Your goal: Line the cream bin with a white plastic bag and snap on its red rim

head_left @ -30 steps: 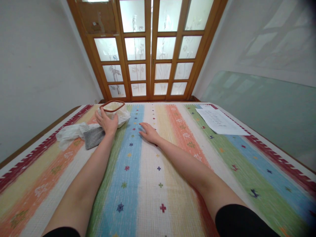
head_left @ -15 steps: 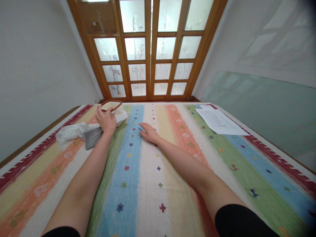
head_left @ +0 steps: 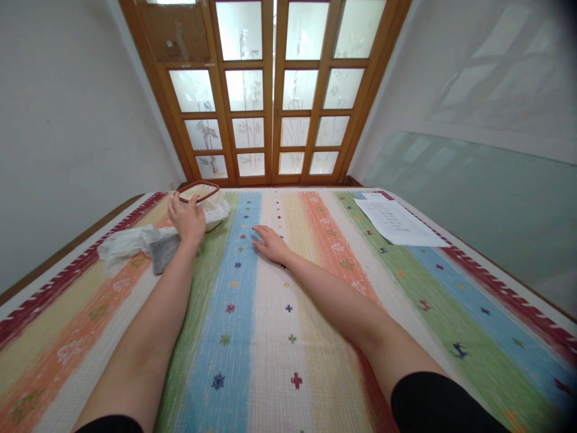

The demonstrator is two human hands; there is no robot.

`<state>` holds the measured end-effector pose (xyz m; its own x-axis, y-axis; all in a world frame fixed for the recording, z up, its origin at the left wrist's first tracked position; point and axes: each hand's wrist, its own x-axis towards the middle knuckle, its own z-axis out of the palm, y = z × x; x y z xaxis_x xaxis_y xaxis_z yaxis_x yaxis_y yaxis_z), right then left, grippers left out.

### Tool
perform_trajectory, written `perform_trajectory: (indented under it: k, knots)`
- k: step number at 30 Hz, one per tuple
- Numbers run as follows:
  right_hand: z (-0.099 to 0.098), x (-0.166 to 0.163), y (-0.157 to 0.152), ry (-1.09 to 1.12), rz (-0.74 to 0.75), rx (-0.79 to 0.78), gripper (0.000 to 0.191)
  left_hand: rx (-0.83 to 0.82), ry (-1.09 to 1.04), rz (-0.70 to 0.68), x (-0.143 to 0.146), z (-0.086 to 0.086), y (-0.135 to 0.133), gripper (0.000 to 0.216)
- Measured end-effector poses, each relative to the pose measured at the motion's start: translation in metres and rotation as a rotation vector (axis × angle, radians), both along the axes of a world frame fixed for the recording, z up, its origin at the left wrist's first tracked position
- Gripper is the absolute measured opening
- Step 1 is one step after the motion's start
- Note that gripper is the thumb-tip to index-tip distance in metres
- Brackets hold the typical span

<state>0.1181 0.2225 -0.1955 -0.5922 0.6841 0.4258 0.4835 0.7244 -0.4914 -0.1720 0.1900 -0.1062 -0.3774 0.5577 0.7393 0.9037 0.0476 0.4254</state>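
Observation:
My left hand [head_left: 187, 222] is at the near side of a container with a brown oval rim [head_left: 211, 193] and a pale, wrinkled white body. Its fingers and thumb are apart at the rim's left end; the fingertips are partly hidden, and whether they touch the rim is unclear. A grey cloth [head_left: 163, 255] lies beside my left forearm, partly covered by it. Next to that cloth is a crumpled translucent white bag [head_left: 124, 248]. My right hand [head_left: 270, 243] rests low over the blue and white stripes of the tablecloth [head_left: 270, 337], fingers loosely stretched out, holding nothing.
Printed paper sheets [head_left: 396, 221] lie at the table's far right. Beyond the far edge stands a wooden door [head_left: 274, 120] with frosted panes. White walls flank the table, and a pale green panel [head_left: 473, 198] runs along the right one.
My left hand has shifted slightly left beside the rim. The grey cloth's outline near my forearm has changed a little. My right hand stays in place; the whole view has moved slightly.

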Motion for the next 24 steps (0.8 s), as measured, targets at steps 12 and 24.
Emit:
perform_trajectory:
  k: [12,24]
  knots:
    - [0.0,0.0,0.0,-0.008,0.006,-0.003,0.055,-0.029,0.143,-0.16,0.025,-0.008,-0.002,0.037]
    - [-0.001,0.03,0.019,-0.015,-0.178,0.015,0.035,-0.392,0.308,-0.625,0.108,-0.057,-0.01,0.033]
